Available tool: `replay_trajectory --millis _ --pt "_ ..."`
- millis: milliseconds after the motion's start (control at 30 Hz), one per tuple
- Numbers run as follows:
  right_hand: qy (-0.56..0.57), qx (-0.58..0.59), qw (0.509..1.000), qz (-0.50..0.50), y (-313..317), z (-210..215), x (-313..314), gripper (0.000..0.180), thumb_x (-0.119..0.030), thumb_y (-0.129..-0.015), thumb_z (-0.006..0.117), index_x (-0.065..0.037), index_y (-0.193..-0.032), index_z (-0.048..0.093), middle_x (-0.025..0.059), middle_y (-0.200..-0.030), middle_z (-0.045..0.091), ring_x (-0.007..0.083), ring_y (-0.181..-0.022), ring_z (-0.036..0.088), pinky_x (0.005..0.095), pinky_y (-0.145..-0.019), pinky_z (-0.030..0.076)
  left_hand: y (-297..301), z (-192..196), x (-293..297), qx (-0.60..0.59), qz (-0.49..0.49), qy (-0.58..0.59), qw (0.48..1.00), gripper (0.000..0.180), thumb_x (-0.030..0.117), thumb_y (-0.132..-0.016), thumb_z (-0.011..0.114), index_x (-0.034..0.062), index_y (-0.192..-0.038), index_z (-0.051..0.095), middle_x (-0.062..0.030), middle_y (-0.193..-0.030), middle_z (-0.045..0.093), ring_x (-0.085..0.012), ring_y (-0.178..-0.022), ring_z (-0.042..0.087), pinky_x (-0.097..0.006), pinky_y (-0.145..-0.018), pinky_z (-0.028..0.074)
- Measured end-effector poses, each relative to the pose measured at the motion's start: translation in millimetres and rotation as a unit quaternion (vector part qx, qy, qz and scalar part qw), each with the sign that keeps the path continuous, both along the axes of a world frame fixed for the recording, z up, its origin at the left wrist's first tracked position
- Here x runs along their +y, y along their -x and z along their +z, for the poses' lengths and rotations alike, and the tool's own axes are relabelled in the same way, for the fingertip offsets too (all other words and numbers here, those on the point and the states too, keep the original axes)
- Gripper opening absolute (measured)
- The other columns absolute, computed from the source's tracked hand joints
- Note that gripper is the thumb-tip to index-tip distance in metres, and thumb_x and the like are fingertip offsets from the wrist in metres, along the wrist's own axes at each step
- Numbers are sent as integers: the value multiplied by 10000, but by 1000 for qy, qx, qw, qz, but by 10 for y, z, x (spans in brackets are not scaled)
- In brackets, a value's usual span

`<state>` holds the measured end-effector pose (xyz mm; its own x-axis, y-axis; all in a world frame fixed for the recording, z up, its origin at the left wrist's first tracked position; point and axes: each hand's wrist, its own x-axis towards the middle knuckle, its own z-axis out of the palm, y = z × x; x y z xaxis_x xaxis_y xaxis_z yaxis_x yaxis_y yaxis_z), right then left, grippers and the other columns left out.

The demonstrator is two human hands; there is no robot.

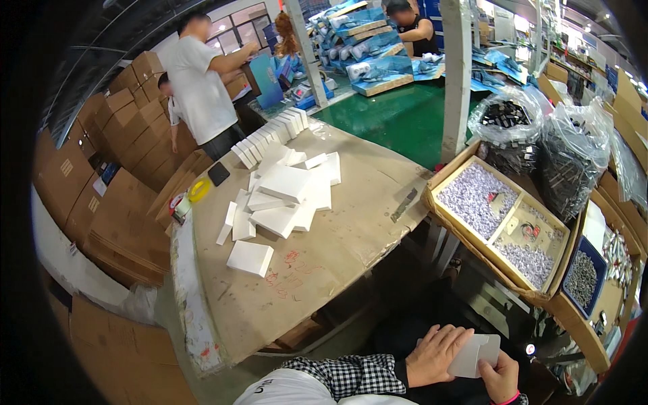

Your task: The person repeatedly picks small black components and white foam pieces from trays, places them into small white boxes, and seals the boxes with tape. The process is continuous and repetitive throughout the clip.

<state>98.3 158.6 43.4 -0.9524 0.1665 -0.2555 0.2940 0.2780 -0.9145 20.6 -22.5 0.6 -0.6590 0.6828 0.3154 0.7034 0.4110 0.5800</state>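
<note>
seen from above, a person sits low at the edge of a worn brown work table (337,236), both hands down in the lap near the bottom of the view. the left hand (437,354), coming out of a black and white checked sleeve (344,374), lies flat over a small white folded card box (478,354), its fingers spread and pressing on the near side of it. the right hand (501,379) pinches the lower right corner of the same box between thumb and fingers. the box is held off the table, just below its front edge.

on the table, well apart from the hands, lies a loose heap of white flat boxes (283,199), with one single white box (250,258) nearer the front. behind the heap a neat row of white boxes (270,138) stands on edge. to the right, a cardboard tray (472,253) with compartments holds small pale parts, and clear plastic bags (540,142) of dark parts sit behind it. at the far left a person in a white shirt (199,88) stands by stacked brown cartons (115,155).
</note>
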Motion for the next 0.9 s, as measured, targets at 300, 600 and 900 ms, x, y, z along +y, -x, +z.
replay_trajectory --millis 300,600,900 --pt "152 -2 987 -59 -133 -214 87 192 -58 -872 607 45 -1034 593 49 -883 639 93 -789 571 237 -687 470 28 -2 49 -53 58 -85 993 794 234 -630 762 6 -1279 365 -150 -1079 542 -308 -893 587 -364 -804 489" --pt "112 13 990 -83 -111 -193 -132 234 5 -861 588 64 -1087 590 68 -964 641 116 -850 572 248 -765 461 -40 -242 200 -122 32 -117 985 914 330 -731 724 1 -1402 199 -192 -1255 425 -342 -1116 470 -403 -946 410" --pt "72 -26 996 -53 -141 -116 199 249 23 -824 604 82 -1066 594 36 -925 640 95 -844 554 234 -764 454 -3 -331 201 -423 -35 -181 887 491 249 -918 552 68 -1351 410 -174 -1199 580 -268 -1024 617 -300 -834 496"
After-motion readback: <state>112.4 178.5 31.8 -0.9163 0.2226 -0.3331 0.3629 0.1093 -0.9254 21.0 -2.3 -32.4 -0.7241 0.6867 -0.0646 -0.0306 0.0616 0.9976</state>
